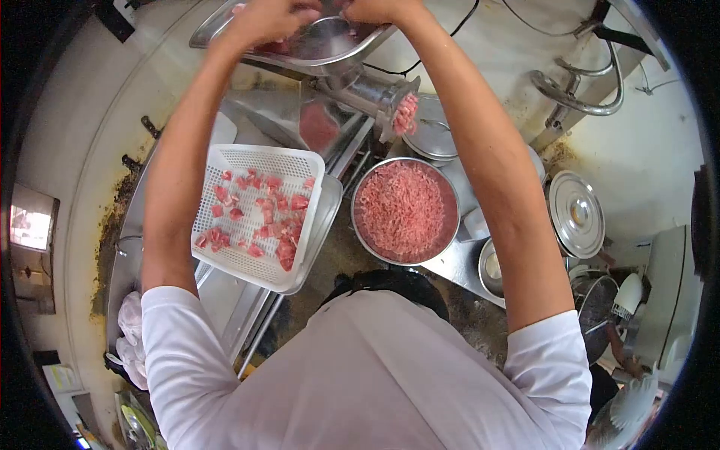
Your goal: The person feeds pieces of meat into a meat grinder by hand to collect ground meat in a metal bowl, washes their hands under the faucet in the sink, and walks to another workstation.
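At the top edge my left hand (pixel 276 18) reaches over the metal feed tray (pixel 201 37) of a meat grinder; its fingers look bent, but they are blurred and partly cut off. My right hand (pixel 379 9) is over the tray's other side, its fingers mostly out of frame. Pieces of raw meat (pixel 274 46) lie in the tray below my hands. From the grinder's outlet (pixel 388 112) hang strands of minced meat (pixel 406 115). A round metal pot (pixel 360 238) heaped with ground meat (pixel 403 211) stands beneath and in front of it.
Left of the pot, a white perforated basket (pixel 259 281) holds scattered meat cubes (pixel 268 214) and rests on another tray (pixel 319 240). A lidded pot (pixel 433 139) stands behind the mince. To the right are a metal lid (pixel 577 214) and a small bowl (pixel 491 268). Another person's arm (pixel 621 349) shows lower right.
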